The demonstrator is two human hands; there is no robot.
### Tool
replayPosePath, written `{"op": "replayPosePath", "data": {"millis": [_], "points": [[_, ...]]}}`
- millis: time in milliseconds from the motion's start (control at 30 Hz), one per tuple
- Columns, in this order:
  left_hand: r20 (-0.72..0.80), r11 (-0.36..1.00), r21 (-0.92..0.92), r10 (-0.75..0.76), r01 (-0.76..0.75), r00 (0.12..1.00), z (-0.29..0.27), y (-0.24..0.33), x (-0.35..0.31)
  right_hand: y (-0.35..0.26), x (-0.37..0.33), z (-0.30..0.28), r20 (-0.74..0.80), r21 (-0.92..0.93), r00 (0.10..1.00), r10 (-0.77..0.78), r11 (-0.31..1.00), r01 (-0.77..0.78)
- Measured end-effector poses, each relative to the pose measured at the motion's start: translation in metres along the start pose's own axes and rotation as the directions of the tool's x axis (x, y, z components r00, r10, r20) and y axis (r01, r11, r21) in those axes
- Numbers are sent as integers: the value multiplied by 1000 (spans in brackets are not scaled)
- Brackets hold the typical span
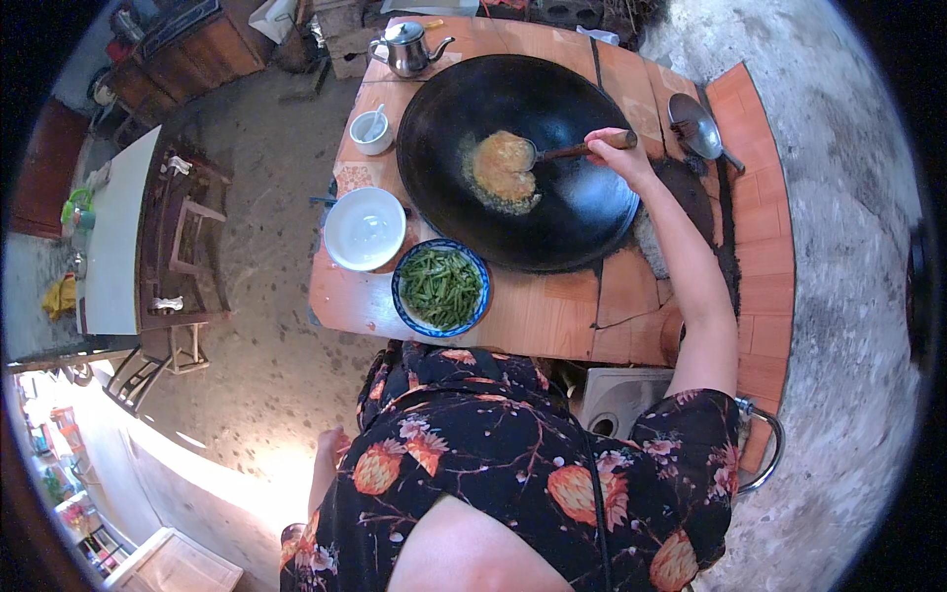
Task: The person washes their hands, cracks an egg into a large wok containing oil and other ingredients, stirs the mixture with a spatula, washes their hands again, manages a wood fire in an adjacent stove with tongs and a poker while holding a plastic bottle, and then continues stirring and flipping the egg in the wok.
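My right hand is closed round the wooden handle of a spatula over the large black wok. The metal head reaches the right edge of a golden, egg-like mass frying left of the wok's middle; part of the head is hidden there. My left hand hangs low by my left side, away from the stove top, too small and partly turned away to show its fingers clearly. Near the wok's front left stand a blue-rimmed bowl of cut green vegetables and a white bowl.
A small white pot with a spoon and a metal kettle stand left of the wok on the tiled stove top. To the right lies a metal ladle. A table and stools stand farther left.
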State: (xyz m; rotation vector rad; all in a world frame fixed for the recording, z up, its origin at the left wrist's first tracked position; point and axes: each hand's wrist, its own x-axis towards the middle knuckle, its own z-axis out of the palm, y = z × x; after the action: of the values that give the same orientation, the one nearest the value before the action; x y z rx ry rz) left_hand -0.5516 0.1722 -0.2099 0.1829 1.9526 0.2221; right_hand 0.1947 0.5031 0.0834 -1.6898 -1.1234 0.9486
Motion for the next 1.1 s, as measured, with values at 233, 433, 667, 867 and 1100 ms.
{"op": "replayPosePath", "data": {"millis": [233,433,667,867,1100], "points": [[10,998,16,-62,62,998,2,-24,3,-62,-47,-1,-119,-79,983,140,986,-150],[27,998,20,-59,59,998,6,-8,3,-17,-53,39,-333,209,916,225,965,-161],[31,999,-38,-24,25,999,0,1,22,-16,-29,61,-414,140,910,34,990,27],[25,998,-41,-48,49,999,-1,-16,17,-61,-64,21,-256,-185,965,60,977,-110],[28,998,-23,-52,53,998,10,-27,4,21,-46,15,-342,110,933,114,991,-81]]}}
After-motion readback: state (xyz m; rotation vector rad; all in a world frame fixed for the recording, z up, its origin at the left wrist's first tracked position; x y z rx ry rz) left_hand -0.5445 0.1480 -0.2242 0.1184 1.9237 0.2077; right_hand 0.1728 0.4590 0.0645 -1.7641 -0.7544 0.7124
